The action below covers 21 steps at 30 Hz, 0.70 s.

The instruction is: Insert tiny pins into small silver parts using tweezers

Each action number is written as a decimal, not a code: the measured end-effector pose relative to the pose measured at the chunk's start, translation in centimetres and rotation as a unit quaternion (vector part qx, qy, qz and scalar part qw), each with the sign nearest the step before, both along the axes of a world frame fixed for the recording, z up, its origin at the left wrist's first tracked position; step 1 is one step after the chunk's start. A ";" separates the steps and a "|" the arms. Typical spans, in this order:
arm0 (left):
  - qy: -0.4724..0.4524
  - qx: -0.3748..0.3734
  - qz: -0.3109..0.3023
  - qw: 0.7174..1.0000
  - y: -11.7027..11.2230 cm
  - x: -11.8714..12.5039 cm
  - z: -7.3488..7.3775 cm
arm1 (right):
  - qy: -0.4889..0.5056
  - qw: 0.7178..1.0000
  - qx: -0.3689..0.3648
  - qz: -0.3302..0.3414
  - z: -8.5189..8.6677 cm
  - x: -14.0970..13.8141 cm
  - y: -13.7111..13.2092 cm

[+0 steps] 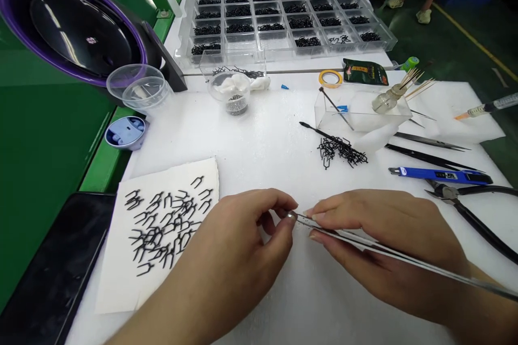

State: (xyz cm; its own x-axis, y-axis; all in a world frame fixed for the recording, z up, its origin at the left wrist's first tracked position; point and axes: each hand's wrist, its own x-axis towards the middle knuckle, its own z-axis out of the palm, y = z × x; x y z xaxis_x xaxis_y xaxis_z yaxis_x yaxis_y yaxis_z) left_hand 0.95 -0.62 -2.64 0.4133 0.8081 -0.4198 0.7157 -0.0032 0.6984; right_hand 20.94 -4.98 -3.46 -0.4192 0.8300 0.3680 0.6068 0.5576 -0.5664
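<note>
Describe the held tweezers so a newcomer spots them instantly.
At the near side of the white table, find the right hand. Its long silvery tweezers point toward the left hand; unlike the black tweezers lying beyond, they are held.

The 2 hands (246, 245) (399, 221) (and forearms (174, 302)) are bare.

left grip (249, 240): pinched | right grip (388, 221): pinched | both close together

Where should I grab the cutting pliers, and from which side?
I'd take the cutting pliers by the black handles, coming from the right: they splay apart toward that side, while the metal jaws point left.
</note>
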 end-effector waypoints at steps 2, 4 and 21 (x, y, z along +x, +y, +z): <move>0.001 -0.007 0.002 1.000 0.0 0.0 0.0 | 0.009 1.000 0.000 0.001 0.0 -0.1 0.0; -0.003 -0.022 0.004 1.000 0.0 -0.1 0.1 | 0.015 1.000 -0.001 0.003 0.1 -0.2 0.1; -0.017 -0.058 0.012 0.998 0.4 -0.2 2.6 | 0.090 0.986 -0.069 -0.123 -0.9 1.3 1.2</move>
